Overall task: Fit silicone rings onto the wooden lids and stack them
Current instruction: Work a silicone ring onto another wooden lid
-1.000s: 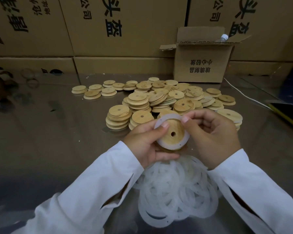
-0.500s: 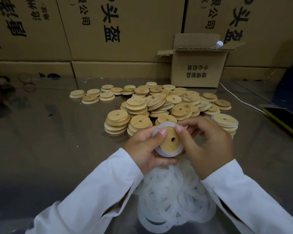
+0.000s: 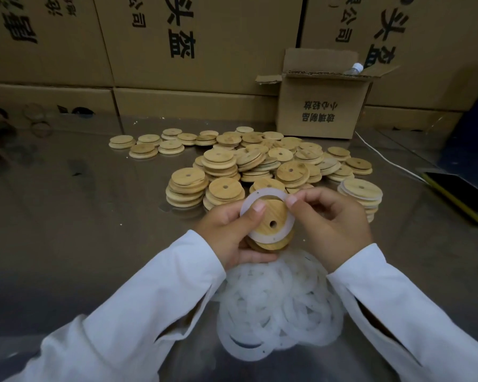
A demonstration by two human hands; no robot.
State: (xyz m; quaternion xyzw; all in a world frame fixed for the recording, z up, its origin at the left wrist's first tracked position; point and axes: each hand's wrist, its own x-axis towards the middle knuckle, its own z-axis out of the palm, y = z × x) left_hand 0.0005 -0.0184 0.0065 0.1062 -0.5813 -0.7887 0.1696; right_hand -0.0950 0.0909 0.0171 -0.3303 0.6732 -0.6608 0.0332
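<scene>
My left hand [image 3: 226,235] holds a round wooden lid [image 3: 273,216] with a small centre hole, thumb pressed on its face. A white silicone ring [image 3: 262,236] lies around the lid's raised centre, its upper edge lifted off the wood. My right hand [image 3: 331,224] pinches that ring at the top right. Under my wrists lies a heap of loose silicone rings [image 3: 276,307]. Beyond the hands sits a pile of bare wooden lids [image 3: 260,164]. To the right stands a short stack of ringed lids [image 3: 360,193].
A shiny metal table [image 3: 66,216] carries everything. An open cardboard box [image 3: 318,106] stands at the back with a bottle cap showing. Large cartons [image 3: 193,42] wall the rear. A white cable [image 3: 384,158] and a dark yellow-edged device [image 3: 458,188] lie at right.
The lid has tilted, and the ring's upper edge now stands off the wood with my right fingers at its top. The camera view has shifted slightly lower.
</scene>
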